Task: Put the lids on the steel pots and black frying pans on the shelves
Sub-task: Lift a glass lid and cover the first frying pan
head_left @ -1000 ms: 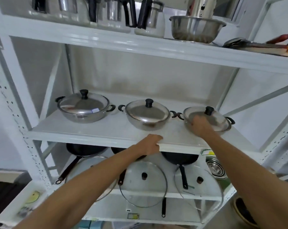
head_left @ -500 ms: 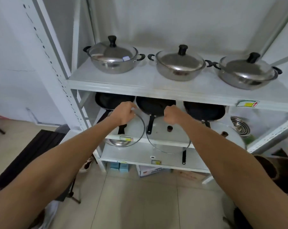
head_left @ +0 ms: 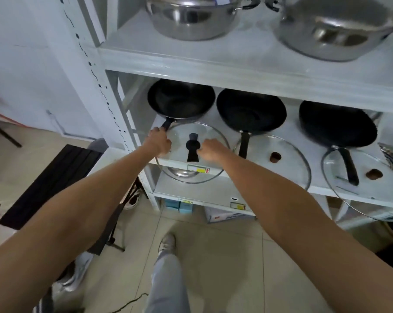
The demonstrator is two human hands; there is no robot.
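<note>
Three black frying pans stand open on the lower shelf (head_left: 322,190): left pan (head_left: 181,100), middle pan (head_left: 250,111), right pan (head_left: 337,124). A glass lid leans in front of each. My left hand (head_left: 158,141) is closed at the left rim of the left glass lid (head_left: 211,141), just where the left pan's handle ends. My right hand (head_left: 210,147) curls against that lid's black knob (head_left: 193,144) from the right. The middle lid (head_left: 288,154) and right lid (head_left: 349,199) lie untouched. On the upper shelf, two steel pots (head_left: 191,19) (head_left: 335,30) have their lids on.
The white shelf upright (head_left: 105,86) stands just left of my left hand. A steel bowl (head_left: 182,171) shows through the held lid, one shelf down. Steel ware (head_left: 391,159) sits at the right edge. A black folded stand (head_left: 53,184) is on the left; my shoe (head_left: 167,242) is on the tiled floor.
My view dropped from the pot shelf to the pan shelf. My right hand left the right pot's lid, passed the middle glass lid and now rests at the left lid's knob.
</note>
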